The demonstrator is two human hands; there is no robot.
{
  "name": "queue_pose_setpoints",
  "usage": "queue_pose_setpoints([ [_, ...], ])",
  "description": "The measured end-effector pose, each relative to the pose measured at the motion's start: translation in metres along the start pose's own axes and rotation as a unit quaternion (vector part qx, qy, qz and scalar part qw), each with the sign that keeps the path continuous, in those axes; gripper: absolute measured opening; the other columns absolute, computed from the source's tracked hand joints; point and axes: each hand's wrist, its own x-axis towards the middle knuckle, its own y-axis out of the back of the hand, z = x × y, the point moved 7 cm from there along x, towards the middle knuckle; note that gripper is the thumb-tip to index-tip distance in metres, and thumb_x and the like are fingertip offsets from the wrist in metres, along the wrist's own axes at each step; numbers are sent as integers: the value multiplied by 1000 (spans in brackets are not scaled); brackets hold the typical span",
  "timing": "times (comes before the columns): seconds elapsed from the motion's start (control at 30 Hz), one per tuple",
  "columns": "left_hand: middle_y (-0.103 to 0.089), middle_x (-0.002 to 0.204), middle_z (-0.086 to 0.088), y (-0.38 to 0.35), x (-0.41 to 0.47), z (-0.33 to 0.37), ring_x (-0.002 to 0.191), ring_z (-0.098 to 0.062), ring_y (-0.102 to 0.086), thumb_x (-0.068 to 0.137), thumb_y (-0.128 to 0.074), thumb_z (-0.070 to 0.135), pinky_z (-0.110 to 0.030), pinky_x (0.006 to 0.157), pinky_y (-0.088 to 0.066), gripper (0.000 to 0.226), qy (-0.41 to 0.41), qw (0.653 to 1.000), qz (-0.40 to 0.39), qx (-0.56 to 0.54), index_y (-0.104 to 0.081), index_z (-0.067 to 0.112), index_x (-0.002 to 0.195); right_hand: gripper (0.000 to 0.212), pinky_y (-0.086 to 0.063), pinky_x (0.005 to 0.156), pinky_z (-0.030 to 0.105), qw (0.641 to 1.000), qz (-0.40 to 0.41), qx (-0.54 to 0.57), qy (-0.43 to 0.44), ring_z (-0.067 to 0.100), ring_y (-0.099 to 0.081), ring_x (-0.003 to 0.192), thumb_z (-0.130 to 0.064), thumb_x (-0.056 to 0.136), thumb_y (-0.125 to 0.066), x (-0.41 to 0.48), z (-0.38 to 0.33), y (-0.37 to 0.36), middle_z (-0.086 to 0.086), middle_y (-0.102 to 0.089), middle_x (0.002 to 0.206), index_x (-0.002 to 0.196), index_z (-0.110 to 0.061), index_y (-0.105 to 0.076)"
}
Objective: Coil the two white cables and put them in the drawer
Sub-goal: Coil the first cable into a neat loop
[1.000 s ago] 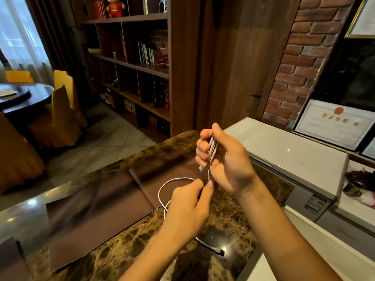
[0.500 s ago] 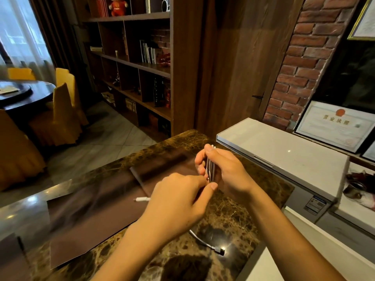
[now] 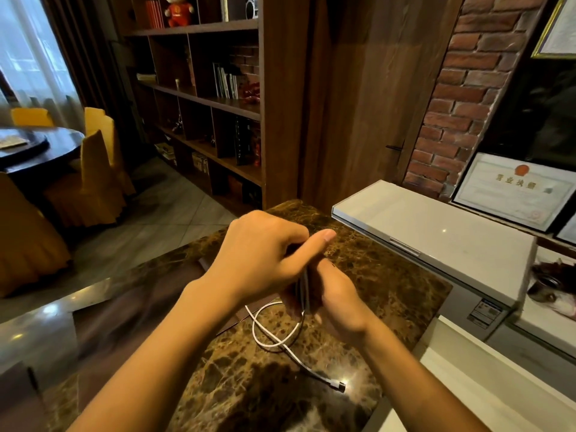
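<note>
My right hand grips a folded bundle of white cable, several strands upright against the palm. My left hand reaches over the top of the bundle with the thumb stretched out, and hides its upper part. Below the hands a loose white cable loop lies on the brown marble counter. Its tail runs to a plug near the counter's right edge. Whether the loop is the same cable as the bundle I cannot tell. No drawer is in view.
A white box-shaped appliance stands right of the counter, with a framed certificate leaning behind it. A dark brown mat covers the counter's left part. Beyond are a bookshelf, a round table and yellow-covered chairs.
My left hand rose from below the bundle and now crosses over its top. My right hand sank lower toward the counter. A cable loop now lies under the hands.
</note>
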Motion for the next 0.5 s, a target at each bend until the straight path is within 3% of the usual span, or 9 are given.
queue_pose_setpoints([
  [0.1, -38, 42, 4, -2, 8, -6, 41, -15, -40, 101, -56, 45, -26, 47, -28, 62, -4, 999, -6, -54, -47, 15, 48, 54, -31, 50, 36, 998, -25, 50, 9, 16, -45, 50, -43, 98, -28, -2, 3, -13, 4, -54, 57, 72, -12, -64],
  [0.2, -38, 44, 2, -3, 13, -10, 41, -14, -37, 100, -61, 35, -18, 49, -27, 58, 3, 990, 6, -140, -47, 14, 48, 58, -29, 48, 29, 998, -43, 45, -16, 12, -40, 46, -51, 96, -31, -7, 8, -17, 0, -49, 53, 68, -16, -68],
  [0.37, -40, 46, -10, -15, 14, -20, 45, -13, -34, 100, -61, 32, -22, 50, -31, 59, 52, 965, 24, -255, -50, 2, 50, 57, -28, 40, 20, 993, -77, 83, -29, 8, -30, 39, -53, 97, -38, -17, 4, -31, -7, -37, 45, 61, -14, -60],
  [0.5, -42, 48, -7, -26, 10, -24, 48, -10, -36, 102, -57, 32, -22, 53, -34, 58, 99, 936, 30, -337, -50, 0, 54, 55, -15, 38, 25, 987, -108, 119, 4, 11, -20, 37, -46, 101, -37, -25, -13, -40, -6, -28, 43, 57, -17, -51],
])
